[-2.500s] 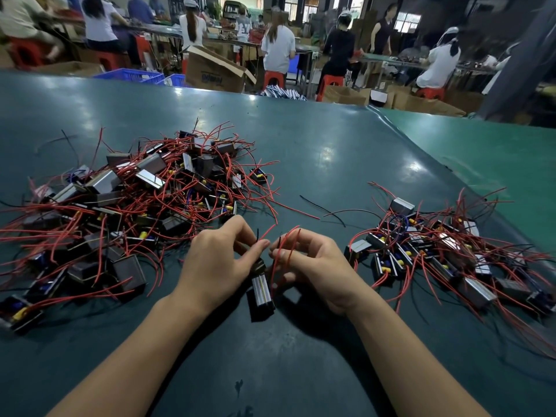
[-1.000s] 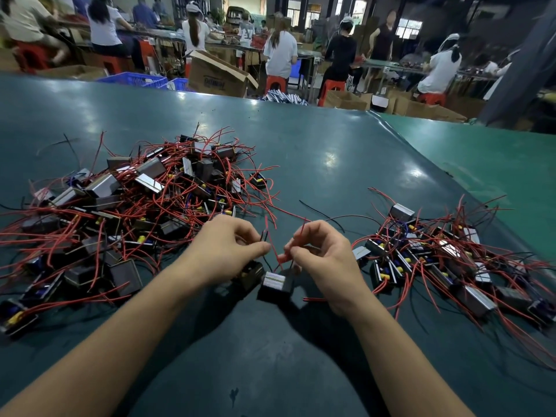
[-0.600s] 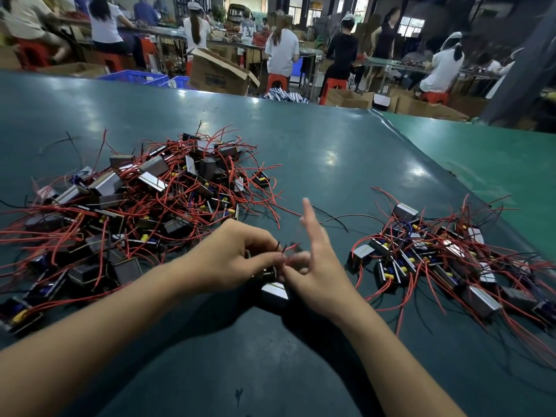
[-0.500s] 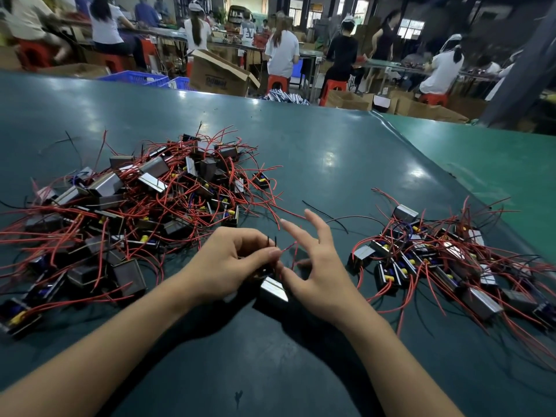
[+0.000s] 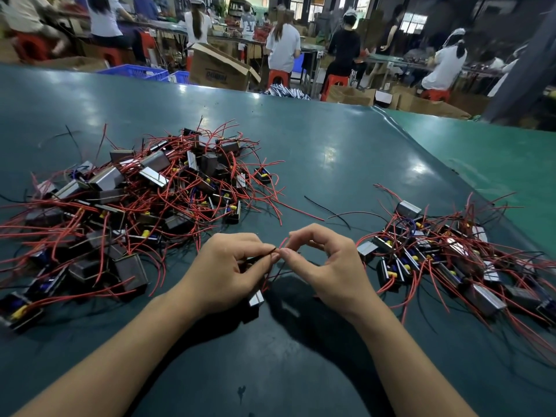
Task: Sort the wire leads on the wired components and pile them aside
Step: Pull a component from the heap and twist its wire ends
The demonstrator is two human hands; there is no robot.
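Centrally, on the green table (image 5: 331, 139), both hands work one component (image 5: 255, 299), which lies on the surface between and just below them. Left hand (image 5: 228, 272): thumb and forefinger pinch a dark lead (image 5: 264, 255). Right hand (image 5: 328, 266): thumb and forefinger pinch a red lead (image 5: 282, 242); the other fingers are curled. The fingertips of the two hands nearly touch.

Two piles flank the hands: a large tangled pile (image 5: 135, 200) to the left, a smaller pile (image 5: 451, 254) to the right; the unit count in each cannot be determined. One loose black wire (image 5: 326, 209) lies between them. Seated workers (image 5: 282, 43) and cartons (image 5: 219, 67) occupy the background.
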